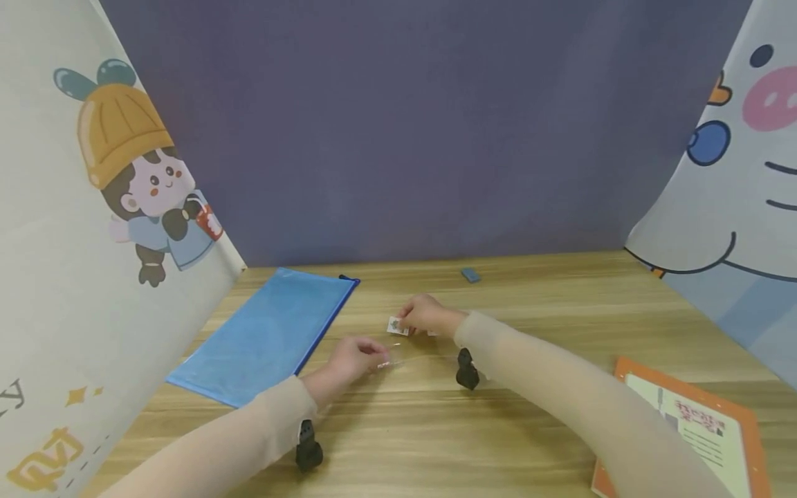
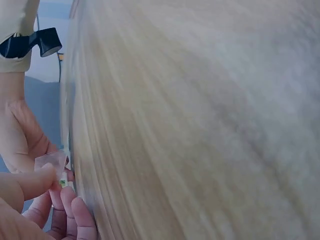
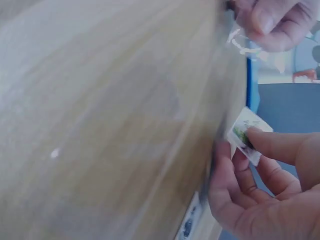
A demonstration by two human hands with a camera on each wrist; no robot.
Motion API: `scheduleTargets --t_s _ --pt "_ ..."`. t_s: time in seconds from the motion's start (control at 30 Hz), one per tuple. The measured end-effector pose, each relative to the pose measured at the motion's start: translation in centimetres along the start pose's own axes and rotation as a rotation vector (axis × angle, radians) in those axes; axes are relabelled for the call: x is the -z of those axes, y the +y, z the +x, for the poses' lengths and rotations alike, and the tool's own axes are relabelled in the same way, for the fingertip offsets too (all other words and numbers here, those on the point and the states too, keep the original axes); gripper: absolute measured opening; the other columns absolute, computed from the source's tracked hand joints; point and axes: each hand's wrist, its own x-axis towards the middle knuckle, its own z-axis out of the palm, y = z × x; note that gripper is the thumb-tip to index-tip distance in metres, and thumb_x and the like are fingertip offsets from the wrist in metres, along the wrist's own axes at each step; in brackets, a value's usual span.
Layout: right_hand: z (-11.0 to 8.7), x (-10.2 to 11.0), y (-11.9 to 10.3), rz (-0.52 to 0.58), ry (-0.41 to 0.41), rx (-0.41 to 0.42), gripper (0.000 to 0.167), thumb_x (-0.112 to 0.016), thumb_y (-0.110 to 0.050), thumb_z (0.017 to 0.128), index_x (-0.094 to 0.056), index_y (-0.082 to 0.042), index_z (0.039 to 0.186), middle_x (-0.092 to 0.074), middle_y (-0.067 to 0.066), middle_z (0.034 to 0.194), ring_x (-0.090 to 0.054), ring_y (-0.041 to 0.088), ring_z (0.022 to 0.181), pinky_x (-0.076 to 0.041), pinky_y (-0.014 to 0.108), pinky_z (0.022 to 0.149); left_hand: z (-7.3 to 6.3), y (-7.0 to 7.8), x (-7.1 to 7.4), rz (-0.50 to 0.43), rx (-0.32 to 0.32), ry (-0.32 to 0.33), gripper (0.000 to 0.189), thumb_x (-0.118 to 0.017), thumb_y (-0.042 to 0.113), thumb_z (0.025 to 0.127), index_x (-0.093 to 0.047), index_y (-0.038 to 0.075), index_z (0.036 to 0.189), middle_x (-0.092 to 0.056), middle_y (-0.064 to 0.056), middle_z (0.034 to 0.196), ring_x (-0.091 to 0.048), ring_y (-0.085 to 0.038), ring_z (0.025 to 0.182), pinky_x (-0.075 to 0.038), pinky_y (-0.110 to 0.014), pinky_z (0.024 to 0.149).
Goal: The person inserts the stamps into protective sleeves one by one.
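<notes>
Between thumb and fingers, my right hand (image 1: 428, 315) pinches a small white postage stamp (image 3: 248, 131) with toothed edges and a green and dark picture. In the head view this stamp shows just left of the fingertips, close over the table. A second stamp (image 3: 189, 220) lies on the table below the right hand, partly covered by it in the head view. My left hand (image 1: 356, 356), nearer to me and to the left, pinches a small clear plastic sleeve (image 2: 51, 160). Glare shows along the sleeve's edge in the right wrist view.
A blue zip folder (image 1: 261, 325) lies on the wooden table (image 1: 398, 443), left of the hands. At the back sits a small blue-grey block (image 1: 470, 275). An orange-bordered booklet (image 1: 741, 422) lies at the front right, partly under the right sleeve. Printed cloth walls surround the table.
</notes>
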Motion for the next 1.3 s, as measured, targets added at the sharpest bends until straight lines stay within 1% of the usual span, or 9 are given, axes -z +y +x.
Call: scheduleTargets --t_s 0.13,0.23,0.3,0.4,0.53,0.8,1.03,1.23,1.3 --pt "-0.3 0.7 -0.5 0.145 -0.065 -0.037 0.018 -0.063 0.001 0.089 -0.062 0.006 0.106 -0.068 0.015 0.081 -0.065 0.015 0.059 -0.058 0.023 0.057 -0.1 0.4 0.3 -0.091 0.038 0.013 0.012 -0.07 0.009 0.088 -0.072 -0.001 0.095 -0.072 -0.007 0.089 -0.06 -0.014 0.069 -0.055 -0.025 0.062" --pt "-0.6 1.3 -0.9 0.22 -0.071 -0.056 0.019 -0.061 0.003 0.09 -0.06 0.008 0.108 -0.066 0.013 0.083 -0.064 0.016 0.059 -0.058 0.023 0.057 -0.1 1.0 0.7 -0.159 0.02 0.025 0.014 -0.066 0.009 0.091 -0.069 -0.002 0.098 -0.071 -0.011 0.092 -0.065 -0.019 0.076 -0.058 -0.032 0.07" --pt "-0.9 1.8 -1.2 0.245 -0.054 -0.06 0.02 -0.061 0.003 0.089 -0.06 0.008 0.109 -0.065 0.013 0.084 -0.063 0.015 0.059 -0.058 0.024 0.058 -0.2 1.5 1.0 -0.191 -0.011 0.037 0.015 -0.065 0.009 0.092 -0.069 -0.003 0.099 -0.071 -0.015 0.093 -0.068 -0.025 0.081 -0.06 -0.037 0.075" --pt "-1.4 2.9 -1.6 0.265 -0.028 -0.056 0.021 -0.063 0.003 0.089 -0.062 0.008 0.109 -0.066 0.017 0.091 -0.064 0.016 0.063 -0.061 0.029 0.067 0.0 2.3 1.3 -0.242 -0.047 0.045 0.019 -0.064 0.01 0.093 -0.069 -0.005 0.103 -0.071 -0.021 0.097 -0.069 -0.03 0.087 -0.059 -0.042 0.082" --pt "-2.0 4.5 -1.9 0.271 0.0 -0.024 0.023 -0.064 0.002 0.089 -0.063 0.007 0.111 -0.067 0.018 0.099 -0.065 0.016 0.072 -0.061 0.033 0.078 0.3 3.3 1.3 -0.296 -0.059 0.045 0.023 -0.064 0.012 0.094 -0.068 -0.004 0.11 -0.071 -0.021 0.103 -0.069 -0.029 0.09 -0.058 -0.042 0.086" --pt "-3.2 6.7 -1.7 0.289 0.04 0.027 0.028 -0.063 -0.002 0.092 -0.06 0.009 0.118 -0.067 0.015 0.099 -0.067 0.015 0.077 -0.059 0.037 0.086 1.5 5.0 0.5 -0.338 -0.062 0.063 0.023 -0.062 0.012 0.095 -0.068 -0.003 0.112 -0.069 -0.022 0.106 -0.069 -0.028 0.088 -0.059 -0.04 0.085" --pt "-4.1 7.8 -0.9 0.369 0.093 0.057 0.033 -0.064 0.001 0.09 -0.056 0.012 0.121 -0.065 0.013 0.097 -0.067 0.019 0.08 -0.057 0.039 0.09 2.4 6.7 -0.1 -0.379 -0.055 0.08 0.022 -0.06 0.012 0.096 -0.068 -0.003 0.112 -0.068 -0.021 0.111 -0.067 -0.01 0.07 -0.059 -0.038 0.086" --pt "-5.2 8.2 -1.0 0.406 0.137 0.056 0.035 -0.065 0.0 0.089 -0.056 0.011 0.121 -0.065 0.012 0.096 -0.069 0.023 0.086 -0.058 0.037 0.088 3.0 7.5 -0.4 -0.327 -0.062 0.083 0.018 -0.07 0.011 0.089 -0.071 0.001 0.103 -0.072 -0.014 0.1 -0.066 -0.008 0.068 -0.06 -0.036 0.082" --pt "-5.6 8.3 -1.1 0.422 0.151 0.064 0.033 -0.065 0.0 0.089 -0.056 0.011 0.119 -0.066 0.01 0.094 -0.068 0.02 0.082 -0.059 0.036 0.086 3.2 7.7 -0.5 -0.332 -0.067 0.087 0.017 -0.073 0.01 0.086 -0.072 0.001 0.101 -0.073 -0.013 0.096 -0.065 -0.008 0.068 -0.06 -0.036 0.081"
